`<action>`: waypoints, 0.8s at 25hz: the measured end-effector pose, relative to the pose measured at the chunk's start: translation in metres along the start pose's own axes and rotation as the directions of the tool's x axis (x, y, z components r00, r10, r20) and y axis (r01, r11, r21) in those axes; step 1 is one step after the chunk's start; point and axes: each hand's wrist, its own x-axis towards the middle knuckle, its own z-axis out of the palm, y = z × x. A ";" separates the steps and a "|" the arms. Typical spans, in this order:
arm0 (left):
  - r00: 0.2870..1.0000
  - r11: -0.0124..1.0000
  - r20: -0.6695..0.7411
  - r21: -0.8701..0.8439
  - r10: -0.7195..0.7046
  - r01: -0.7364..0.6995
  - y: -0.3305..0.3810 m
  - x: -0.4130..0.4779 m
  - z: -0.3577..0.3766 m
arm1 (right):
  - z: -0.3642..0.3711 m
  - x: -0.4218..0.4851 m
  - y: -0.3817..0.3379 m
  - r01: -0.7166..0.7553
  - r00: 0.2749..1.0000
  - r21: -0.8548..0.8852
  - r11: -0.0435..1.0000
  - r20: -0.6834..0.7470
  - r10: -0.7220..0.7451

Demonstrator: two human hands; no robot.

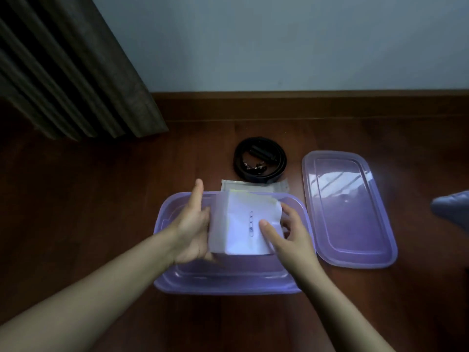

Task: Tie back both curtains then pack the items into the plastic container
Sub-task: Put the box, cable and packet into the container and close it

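You hold a white box (243,224) over the open plastic container (228,285) at lower centre.
Your left hand (193,224) cups its left side, thumb raised; your right hand (291,240) pinches its right edge. The lid (350,212) lies to the right, a coiled black strap (260,161) above.

Both forearms extended, left grip (192,231) clasping white box (242,226), right grip (289,241) pinching it

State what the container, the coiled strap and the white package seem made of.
The container: translucent purple plastic, glossy. The coiled strap: black, likely leather or webbing, metal hardware; too dark for certainty. The white package: matte paper or card, folded edges.
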 end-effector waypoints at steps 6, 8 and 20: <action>0.933 0.802 -0.195 0.580 0.302 -0.139 -0.045 0.025 -0.030 | 0.023 -0.007 0.029 -0.072 0.996 -0.170 0.983 0.035 0.079; 0.867 0.715 -0.260 0.683 0.425 -0.146 -0.049 0.030 -0.040 | 0.024 -0.002 0.036 -0.078 0.992 -0.187 0.979 0.082 0.095; 0.744 -0.595 0.358 0.801 0.564 0.066 -0.073 0.051 -0.041 | -0.042 0.016 0.056 -0.153 0.988 -0.628 0.763 -0.104 0.112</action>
